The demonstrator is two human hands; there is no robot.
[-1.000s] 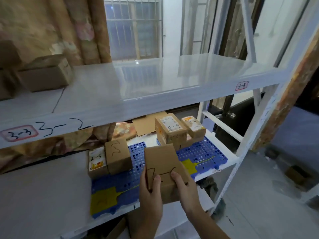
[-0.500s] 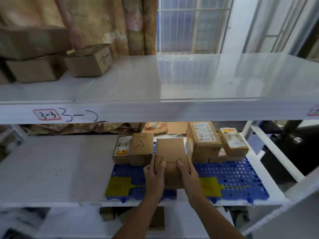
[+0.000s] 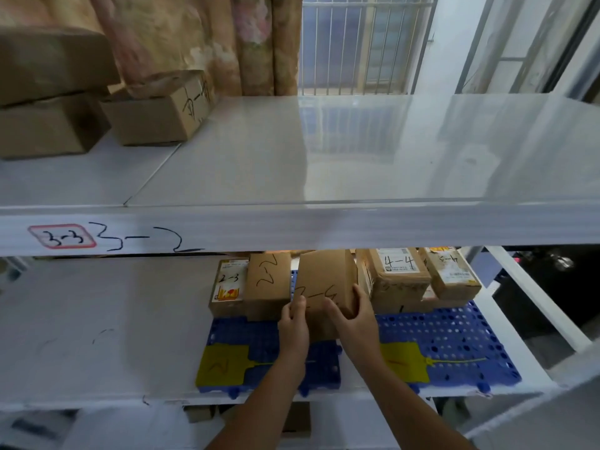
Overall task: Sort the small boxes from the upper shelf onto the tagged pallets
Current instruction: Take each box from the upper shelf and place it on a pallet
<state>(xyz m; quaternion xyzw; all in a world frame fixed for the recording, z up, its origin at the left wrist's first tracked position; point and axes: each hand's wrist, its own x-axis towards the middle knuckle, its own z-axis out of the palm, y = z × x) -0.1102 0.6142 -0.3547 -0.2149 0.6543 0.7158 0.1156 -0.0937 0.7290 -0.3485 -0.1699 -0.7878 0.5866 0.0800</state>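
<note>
Both hands hold a small cardboard box (image 3: 324, 280) marked in black pen, above the gap between two blue pallets on the lower shelf. My left hand (image 3: 293, 323) grips its near left corner, my right hand (image 3: 355, 316) its right side. The left pallet (image 3: 237, 332) carries a yellow tag (image 3: 222, 365) and two boxes (image 3: 253, 284) at its back. The right pallet (image 3: 454, 339) has its own yellow tag (image 3: 402, 362) and several boxes (image 3: 418, 274), one marked 4-4. On the upper shelf (image 3: 324, 151), several cardboard boxes (image 3: 156, 108) sit at the far left.
The upper shelf's front beam (image 3: 292, 228) bears a red-framed 3-3 label (image 3: 61, 237) and handwritten 3-2. A curtain (image 3: 194, 37) and a barred window (image 3: 360, 40) stand behind. White shelf posts (image 3: 535, 300) run down at the right.
The box has moved away from me and deeper onto the lower shelf, between the two stacks, with both hands still on it. The camera has swung left and closer.
</note>
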